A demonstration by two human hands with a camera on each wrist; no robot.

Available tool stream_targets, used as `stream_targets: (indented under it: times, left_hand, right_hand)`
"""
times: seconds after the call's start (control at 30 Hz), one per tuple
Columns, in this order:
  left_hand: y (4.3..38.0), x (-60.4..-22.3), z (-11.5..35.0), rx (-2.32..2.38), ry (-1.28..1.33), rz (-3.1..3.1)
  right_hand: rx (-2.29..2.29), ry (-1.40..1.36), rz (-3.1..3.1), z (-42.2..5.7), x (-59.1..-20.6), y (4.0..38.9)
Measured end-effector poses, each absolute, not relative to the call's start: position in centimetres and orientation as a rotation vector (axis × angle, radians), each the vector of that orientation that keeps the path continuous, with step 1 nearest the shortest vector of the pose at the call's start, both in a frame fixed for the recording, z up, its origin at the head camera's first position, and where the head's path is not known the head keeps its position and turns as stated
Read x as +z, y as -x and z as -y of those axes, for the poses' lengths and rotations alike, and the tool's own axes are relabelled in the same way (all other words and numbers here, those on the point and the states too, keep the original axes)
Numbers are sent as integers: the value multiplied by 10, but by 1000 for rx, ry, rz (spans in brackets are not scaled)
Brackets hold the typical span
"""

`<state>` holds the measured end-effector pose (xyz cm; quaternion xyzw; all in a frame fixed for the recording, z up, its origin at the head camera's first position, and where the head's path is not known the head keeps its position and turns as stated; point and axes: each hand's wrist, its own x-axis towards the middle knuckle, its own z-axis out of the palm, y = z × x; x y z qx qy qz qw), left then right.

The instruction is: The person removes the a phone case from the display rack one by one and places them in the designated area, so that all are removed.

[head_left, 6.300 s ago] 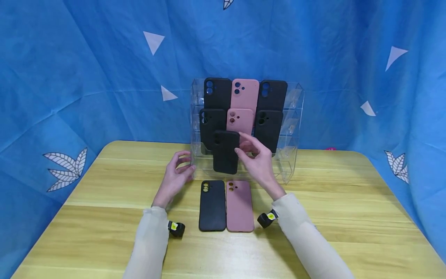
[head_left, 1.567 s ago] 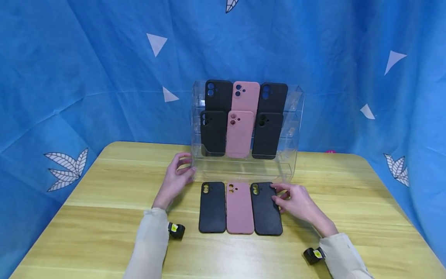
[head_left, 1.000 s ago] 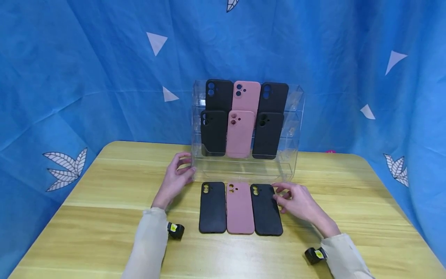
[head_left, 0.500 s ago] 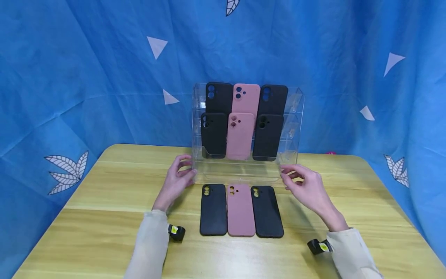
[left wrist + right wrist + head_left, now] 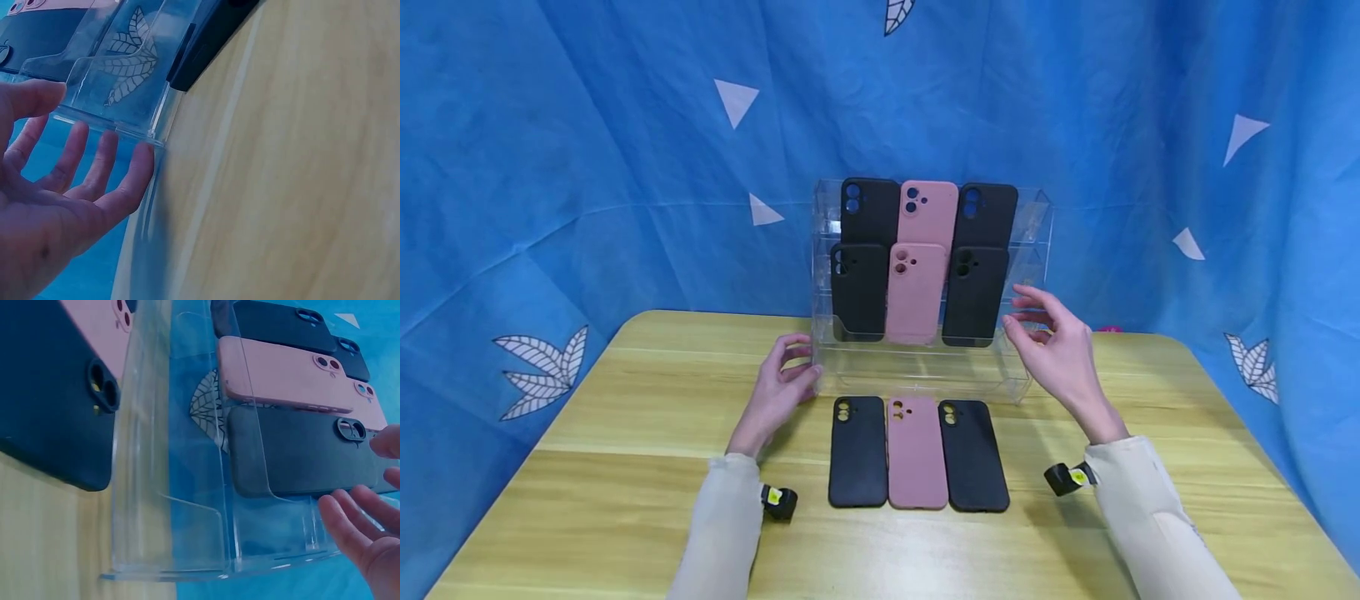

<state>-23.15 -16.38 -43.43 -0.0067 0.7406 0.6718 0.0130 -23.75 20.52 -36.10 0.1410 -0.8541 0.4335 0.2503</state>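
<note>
A clear tiered display stand [image 5: 925,364] holds phone cases in two rows. Its front row has a left black phone case [image 5: 859,304], a pink phone case [image 5: 916,300] and a right black phone case [image 5: 976,300]. My left hand [image 5: 777,383] rests against the stand's left side, its fingertips [image 5: 145,153] at the clear edge. My right hand [image 5: 1063,350] is raised at the stand's right side, fingers parted and holding nothing. In the right wrist view, its fingertips [image 5: 331,506] are close to the long edge of the right black case [image 5: 300,453].
Three phone cases lie side by side before the stand: a black one [image 5: 858,458], a pink one [image 5: 917,458] and another black one [image 5: 976,458]. The stand's upper row holds two black cases and a pink case [image 5: 931,210]. A blue curtain [image 5: 625,150] hangs behind the wooden table [image 5: 625,517].
My right hand took a black case from the stand and laid it beside the pink one on the table. It then let go and rose to the stand's right side. My left hand stayed put.
</note>
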Motion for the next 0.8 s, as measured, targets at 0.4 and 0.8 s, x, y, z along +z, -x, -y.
stream_targets:
  times: [0.4,0.8]
  left_hand:
    - [229,-434,164,2064,10,-2376]
    - [229,-430,160,2071,18,-2408]
  right_hand:
    - [1180,-290,2443,-194,-347,255]
    - [1106,-251,2510,-187,-334,267]
